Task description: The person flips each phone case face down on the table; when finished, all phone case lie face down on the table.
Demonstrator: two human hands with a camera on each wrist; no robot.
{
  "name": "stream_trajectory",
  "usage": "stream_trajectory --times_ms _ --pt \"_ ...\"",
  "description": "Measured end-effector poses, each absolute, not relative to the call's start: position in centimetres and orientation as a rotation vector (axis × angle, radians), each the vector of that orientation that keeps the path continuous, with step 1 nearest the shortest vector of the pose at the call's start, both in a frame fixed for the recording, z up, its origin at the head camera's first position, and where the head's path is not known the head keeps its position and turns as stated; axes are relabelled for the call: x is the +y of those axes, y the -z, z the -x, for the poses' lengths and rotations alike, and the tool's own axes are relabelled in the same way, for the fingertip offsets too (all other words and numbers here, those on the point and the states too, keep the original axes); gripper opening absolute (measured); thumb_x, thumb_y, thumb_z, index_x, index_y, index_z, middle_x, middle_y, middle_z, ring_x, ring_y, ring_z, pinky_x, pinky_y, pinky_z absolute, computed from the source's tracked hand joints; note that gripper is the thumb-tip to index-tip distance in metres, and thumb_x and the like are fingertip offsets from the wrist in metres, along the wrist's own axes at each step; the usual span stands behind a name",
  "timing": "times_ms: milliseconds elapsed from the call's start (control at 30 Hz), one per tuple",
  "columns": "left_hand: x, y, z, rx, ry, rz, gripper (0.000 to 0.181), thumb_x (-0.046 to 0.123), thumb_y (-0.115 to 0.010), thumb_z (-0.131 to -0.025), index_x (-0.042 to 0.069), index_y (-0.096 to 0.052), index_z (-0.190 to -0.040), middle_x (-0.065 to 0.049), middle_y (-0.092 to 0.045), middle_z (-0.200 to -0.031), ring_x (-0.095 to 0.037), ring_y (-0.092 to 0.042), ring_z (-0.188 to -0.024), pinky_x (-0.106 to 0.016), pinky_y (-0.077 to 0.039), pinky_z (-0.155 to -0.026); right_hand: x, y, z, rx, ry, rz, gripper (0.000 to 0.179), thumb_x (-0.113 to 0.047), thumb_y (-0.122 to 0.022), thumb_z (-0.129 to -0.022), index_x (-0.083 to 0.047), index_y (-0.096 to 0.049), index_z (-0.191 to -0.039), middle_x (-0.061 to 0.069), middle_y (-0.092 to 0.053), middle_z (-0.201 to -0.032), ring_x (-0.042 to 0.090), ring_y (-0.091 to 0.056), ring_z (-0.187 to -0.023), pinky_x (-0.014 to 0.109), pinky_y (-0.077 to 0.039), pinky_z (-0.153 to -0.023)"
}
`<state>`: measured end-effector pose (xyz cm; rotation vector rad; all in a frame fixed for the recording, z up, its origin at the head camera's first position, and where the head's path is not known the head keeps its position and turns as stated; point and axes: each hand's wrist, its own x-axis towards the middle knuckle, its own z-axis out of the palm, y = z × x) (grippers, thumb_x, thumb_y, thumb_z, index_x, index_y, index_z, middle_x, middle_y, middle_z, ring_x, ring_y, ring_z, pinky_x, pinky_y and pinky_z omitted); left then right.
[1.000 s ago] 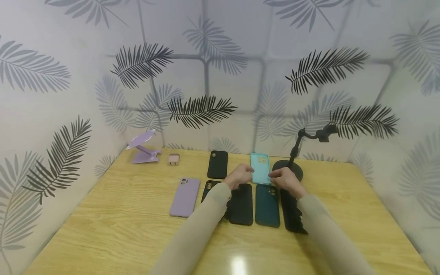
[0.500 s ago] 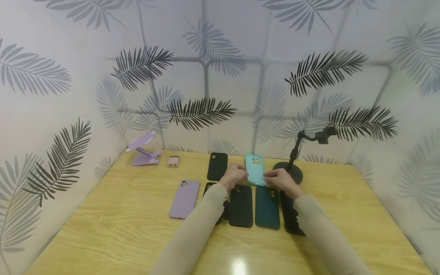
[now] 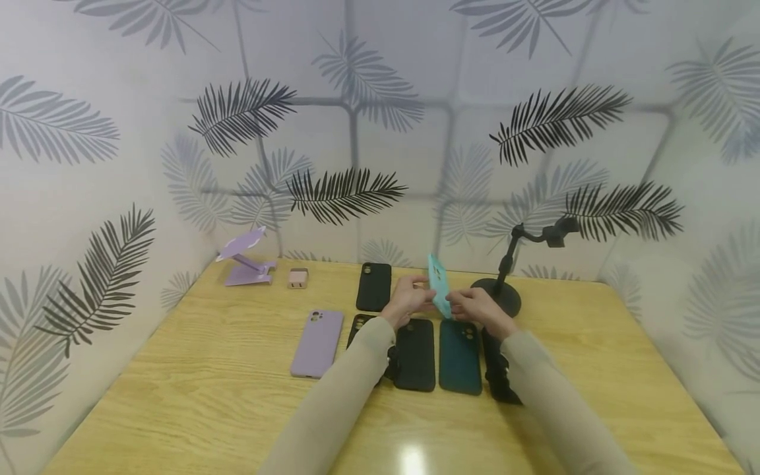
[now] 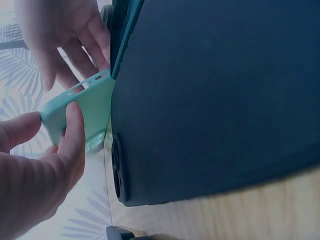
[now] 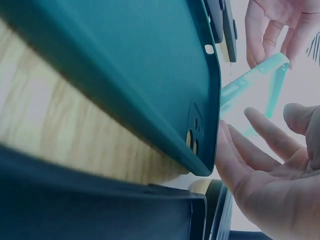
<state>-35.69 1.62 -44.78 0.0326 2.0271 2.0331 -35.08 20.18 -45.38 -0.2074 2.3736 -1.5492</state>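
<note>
A turquoise phone case [image 3: 440, 287] is held up on edge near the back of the table. My left hand [image 3: 408, 300] pinches it; in the left wrist view, thumb and fingers grip one corner of the case [image 4: 92, 107]. Close against its other side is my right hand [image 3: 479, 310]. Its fingers [image 5: 270, 135] look loosely spread in the right wrist view, and whether they touch the case I cannot tell. Just in front lie a dark teal phone case [image 3: 460, 359] and a black phone case [image 3: 415, 356].
A black phone case [image 3: 374, 287] lies behind my left hand. Two more black cases are partly hidden by my sleeves. A lilac case [image 3: 317, 343], a pink charger plug [image 3: 298, 278] and a lilac folding stand [image 3: 246, 260] sit left. A black stand [image 3: 505, 277] rises at right.
The turquoise case, flat at first, has shifted slightly left, then been lifted and turned onto its edge. My left hand now pinches it. Both hands have moved slightly.
</note>
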Motion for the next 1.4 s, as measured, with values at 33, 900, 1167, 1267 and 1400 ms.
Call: stream_trajectory --times_ms 33,900,1167,1267,1400 --pt "1.7 44.8 35.7 2.014 -2.039 -0.047 0.05 0.005 -0.061 -0.095 0.002 -0.046 -0.143 -0.017 -0.059 -0.111 -0.032 -0.069 -0.102 -0.041 -0.057 -0.089 20.2 45.4 35.1 2.35 1.561 0.217 0.053 -0.028 -0.041 -0.107 0.014 -0.046 -0.138 0.034 -0.05 -0.137 0.043 -0.053 -0.127 0.048 -0.047 -0.104" --pt "1.9 44.7 35.2 2.283 -1.54 -0.264 0.042 0.017 -0.056 -0.1 0.024 -0.054 -0.141 -0.007 -0.056 -0.134 -0.023 -0.054 -0.103 -0.047 -0.043 -0.1 20.5 45.3 35.7 2.357 1.619 0.222 0.058 -0.037 -0.039 -0.106 0.005 -0.039 -0.146 0.029 -0.054 -0.136 0.038 -0.057 -0.124 0.051 -0.049 -0.101" --pt "1.8 44.7 35.3 2.281 -1.504 -0.272 0.044 0.012 -0.055 -0.099 0.019 -0.053 -0.143 -0.009 -0.039 -0.154 -0.033 -0.046 -0.133 -0.051 -0.039 -0.11 20.8 45.2 35.6 2.427 1.66 0.162 0.048 -0.024 -0.045 -0.106 0.01 -0.046 -0.14 0.029 -0.059 -0.129 0.027 -0.068 -0.106 0.042 -0.056 -0.092" --pt "1.7 44.8 35.4 2.282 -1.492 -0.249 0.045 0.011 -0.054 -0.099 0.015 -0.051 -0.144 -0.01 -0.039 -0.154 -0.033 -0.049 -0.13 -0.051 -0.041 -0.108 21.0 45.3 35.5 2.497 1.658 0.121 0.046 -0.021 -0.049 -0.103 0.01 -0.048 -0.137 0.031 -0.06 -0.125 0.024 -0.071 -0.095 0.04 -0.059 -0.085" --pt "1.6 44.9 35.5 2.289 -1.503 -0.24 0.044 0.008 -0.053 -0.098 0.01 -0.052 -0.142 -0.012 -0.041 -0.153 -0.033 -0.049 -0.131 -0.049 -0.043 -0.107 21.4 45.7 35.3 2.615 1.589 0.074 0.044 -0.02 -0.057 -0.099 0.009 -0.054 -0.133 0.031 -0.065 -0.115 0.027 -0.073 -0.085 0.036 -0.061 -0.075"
